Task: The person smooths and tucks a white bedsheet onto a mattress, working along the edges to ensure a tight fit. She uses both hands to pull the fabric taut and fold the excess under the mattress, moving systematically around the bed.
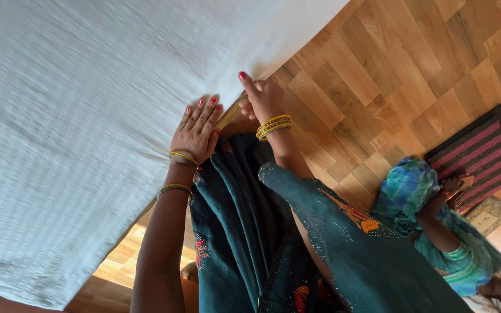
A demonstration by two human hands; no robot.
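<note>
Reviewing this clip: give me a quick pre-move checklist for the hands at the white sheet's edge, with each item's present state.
1. Left hand flat on the white sheet: ok, palm down, fingers spread.
2. Right hand at the sheet's edge: ok, forefinger stretched onto it.
3. Grip on the cloth: cannot tell, the right hand's curled fingers hide it.
4. Sheet smooth near the hands: ok, no big folds show.
5. Teal garment off the sheet: ok, hangs beside it.
6. Second person apart: ok, crouched on the wooden floor.

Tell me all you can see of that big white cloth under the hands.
The white cloth looks like woven cotton with fine ribbed lines. It lies spread flat, filling the view's left side, its edge running diagonally against the wooden floor. The left hand presses flat near that edge; the right hand touches the edge with a pointing finger.
</note>
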